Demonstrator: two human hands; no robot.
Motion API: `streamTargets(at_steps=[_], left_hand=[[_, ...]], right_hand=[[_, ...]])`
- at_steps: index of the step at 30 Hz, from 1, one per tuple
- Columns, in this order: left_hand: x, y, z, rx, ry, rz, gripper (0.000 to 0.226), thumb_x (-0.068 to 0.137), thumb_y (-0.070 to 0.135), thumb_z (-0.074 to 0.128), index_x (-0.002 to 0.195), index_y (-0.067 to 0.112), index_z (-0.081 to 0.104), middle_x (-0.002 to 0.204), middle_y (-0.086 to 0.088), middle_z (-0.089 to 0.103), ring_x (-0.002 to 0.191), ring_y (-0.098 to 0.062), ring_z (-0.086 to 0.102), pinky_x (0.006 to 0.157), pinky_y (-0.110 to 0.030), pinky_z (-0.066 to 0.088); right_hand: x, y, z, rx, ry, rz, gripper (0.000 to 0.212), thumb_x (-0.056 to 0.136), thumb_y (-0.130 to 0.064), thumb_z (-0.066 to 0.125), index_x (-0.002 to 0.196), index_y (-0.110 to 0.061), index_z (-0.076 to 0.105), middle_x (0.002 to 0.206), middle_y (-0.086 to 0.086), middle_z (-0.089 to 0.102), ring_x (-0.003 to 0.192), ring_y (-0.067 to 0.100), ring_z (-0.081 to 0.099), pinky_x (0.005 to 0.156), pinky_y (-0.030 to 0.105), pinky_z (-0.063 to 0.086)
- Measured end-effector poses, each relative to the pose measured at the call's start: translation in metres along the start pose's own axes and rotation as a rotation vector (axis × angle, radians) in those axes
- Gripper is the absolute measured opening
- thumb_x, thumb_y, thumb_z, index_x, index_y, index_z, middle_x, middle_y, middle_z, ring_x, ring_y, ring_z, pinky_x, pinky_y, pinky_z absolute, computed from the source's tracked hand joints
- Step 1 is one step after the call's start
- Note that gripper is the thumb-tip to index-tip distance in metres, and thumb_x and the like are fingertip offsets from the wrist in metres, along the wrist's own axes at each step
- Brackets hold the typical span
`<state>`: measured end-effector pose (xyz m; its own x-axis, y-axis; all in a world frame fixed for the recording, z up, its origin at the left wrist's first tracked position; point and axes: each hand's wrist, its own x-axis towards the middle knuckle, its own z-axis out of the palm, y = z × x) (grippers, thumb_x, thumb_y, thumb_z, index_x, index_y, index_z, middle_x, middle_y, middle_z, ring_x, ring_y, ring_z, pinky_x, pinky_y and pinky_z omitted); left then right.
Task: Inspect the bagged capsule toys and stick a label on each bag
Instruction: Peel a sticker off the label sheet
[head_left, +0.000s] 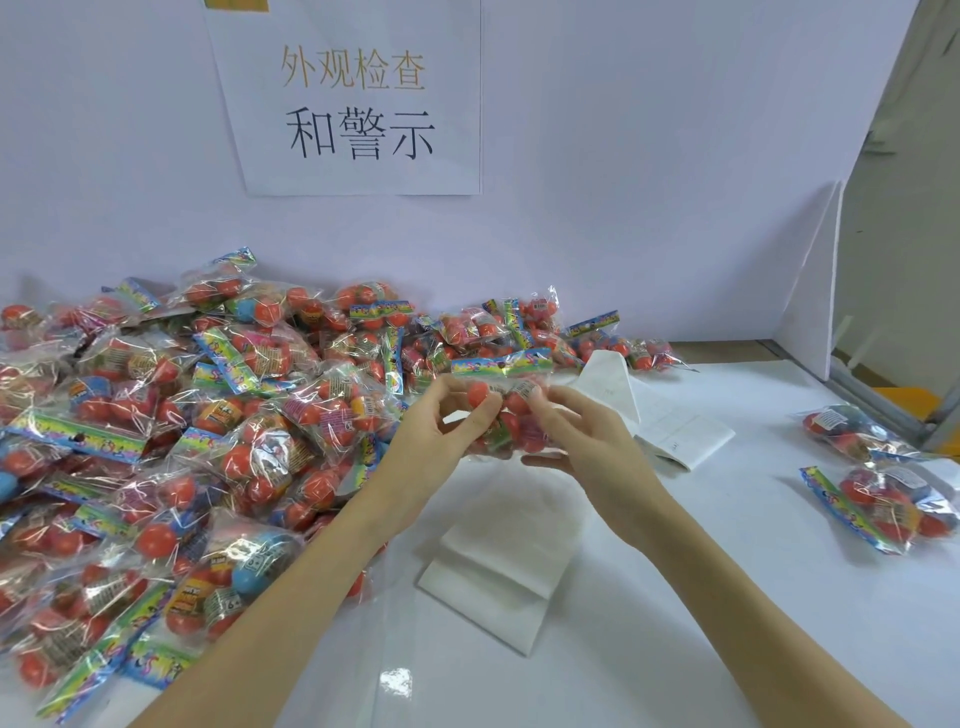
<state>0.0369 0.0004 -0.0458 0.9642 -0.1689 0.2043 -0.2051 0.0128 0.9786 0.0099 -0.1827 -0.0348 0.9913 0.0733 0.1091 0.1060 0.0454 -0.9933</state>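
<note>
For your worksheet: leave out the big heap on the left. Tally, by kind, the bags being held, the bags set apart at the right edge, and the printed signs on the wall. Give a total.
Bag held in both hands: 1
Bags set apart at right, upper bag and lower bag: 2
Printed sign on the wall: 1
Total: 4

Your two arms enter from about 6 o'clock, bare from the lower edge of the view all the way to the wrists, with no sleeve showing on either one. Your left hand (435, 435) and right hand (584, 441) are bare too, slim, with short plain nails. You wear no glove, ring, watch or band anywhere that shows.
</note>
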Motion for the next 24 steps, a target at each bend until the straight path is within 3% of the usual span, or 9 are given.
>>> streamTargets(at_steps=[4, 7, 9, 11, 13, 15, 18, 20, 24], left_hand=[[0.001, -0.002, -0.001, 0.029, 0.051, 0.055, 0.025, 0.099, 0.035, 0.067, 0.112, 0.012, 0.065, 0.106, -0.004, 0.074, 0.096, -0.023, 0.075, 0.081, -0.029, 0.061], [0.003, -0.004, -0.001, 0.060, 0.141, 0.090, 0.021, 0.102, 0.030, 0.065, 0.115, 0.013, 0.064, 0.106, -0.008, 0.073, 0.085, -0.023, 0.076, 0.075, -0.030, 0.062], [0.004, -0.005, -0.004, 0.086, 0.247, 0.147, 0.029, 0.104, 0.023, 0.063, 0.131, 0.015, 0.056, 0.110, -0.010, 0.069, 0.083, -0.010, 0.074, 0.071, -0.024, 0.061], [0.004, -0.006, -0.007, 0.134, 0.323, 0.249, 0.055, 0.105, 0.019, 0.061, 0.153, 0.020, 0.034, 0.130, -0.011, 0.060, 0.093, -0.004, 0.070, 0.075, -0.020, 0.058], [0.003, -0.007, -0.007, 0.229, 0.327, 0.353, 0.065, 0.106, 0.016, 0.058, 0.159, 0.026, 0.022, 0.154, 0.005, 0.043, 0.104, -0.013, 0.065, 0.080, -0.027, 0.058], [0.003, -0.009, -0.007, 0.328, 0.311, 0.432, 0.049, 0.108, 0.013, 0.053, 0.152, 0.025, 0.034, 0.141, 0.029, 0.046, 0.084, -0.016, 0.061, 0.075, -0.033, 0.058], [0.007, -0.012, -0.010, 0.454, 0.294, 0.465, 0.025, 0.109, 0.001, 0.044, 0.116, 0.020, 0.060, 0.111, 0.007, 0.059, 0.075, -0.014, 0.050, 0.073, -0.030, 0.052], [0.005, -0.012, -0.009, 0.419, 0.285, 0.390, 0.039, 0.104, -0.008, 0.041, 0.091, 0.016, 0.069, 0.102, -0.001, 0.060, 0.098, -0.015, 0.055, 0.077, -0.025, 0.056], [0.005, -0.008, -0.005, 0.306, 0.258, 0.205, 0.045, 0.101, -0.010, 0.040, 0.084, 0.012, 0.075, 0.106, 0.002, 0.056, 0.117, -0.024, 0.056, 0.088, -0.038, 0.059]], right_hand=[[0.001, 0.002, 0.002, -0.014, 0.032, 0.017, 0.036, 0.101, -0.025, 0.067, 0.134, -0.011, 0.060, 0.104, 0.014, 0.078, 0.095, 0.026, 0.076, 0.082, 0.034, 0.062], [-0.001, -0.002, -0.002, -0.046, -0.026, 0.062, 0.052, 0.094, -0.045, 0.068, 0.137, -0.021, 0.054, 0.104, 0.007, 0.079, 0.094, 0.018, 0.077, 0.079, 0.028, 0.061], [-0.004, -0.003, -0.005, -0.306, -0.089, 0.080, 0.070, 0.077, -0.063, 0.074, 0.135, -0.030, 0.053, 0.101, -0.002, 0.074, 0.080, 0.003, 0.069, 0.069, 0.017, 0.054], [-0.006, -0.001, -0.007, -0.569, -0.213, 0.074, 0.072, 0.072, -0.064, 0.083, 0.131, -0.037, 0.052, 0.096, -0.007, 0.063, 0.070, -0.004, 0.057, 0.065, 0.014, 0.049], [-0.009, 0.000, -0.008, -0.708, -0.347, 0.102, 0.082, 0.070, -0.062, 0.088, 0.135, -0.039, 0.044, 0.098, -0.010, 0.057, 0.070, -0.007, 0.054, 0.069, 0.015, 0.048], [-0.011, 0.000, -0.008, -0.796, -0.436, 0.152, 0.097, 0.066, -0.068, 0.087, 0.143, -0.040, 0.035, 0.103, -0.013, 0.057, 0.075, -0.009, 0.056, 0.072, 0.015, 0.047], [-0.015, -0.001, -0.006, -0.915, -0.528, 0.185, 0.115, 0.056, -0.080, 0.081, 0.151, -0.044, 0.028, 0.109, -0.022, 0.053, 0.092, -0.009, 0.055, 0.080, 0.017, 0.044], [-0.018, 0.000, -0.002, -0.995, -0.561, 0.152, 0.104, 0.059, -0.077, 0.081, 0.146, -0.048, 0.033, 0.110, -0.024, 0.051, 0.104, -0.002, 0.052, 0.090, 0.024, 0.046], [-0.014, -0.004, -0.004, -0.882, -0.507, 0.057, 0.026, 0.087, -0.037, 0.078, 0.108, -0.038, 0.064, 0.099, -0.020, 0.065, 0.091, 0.000, 0.060, 0.084, 0.021, 0.050]])
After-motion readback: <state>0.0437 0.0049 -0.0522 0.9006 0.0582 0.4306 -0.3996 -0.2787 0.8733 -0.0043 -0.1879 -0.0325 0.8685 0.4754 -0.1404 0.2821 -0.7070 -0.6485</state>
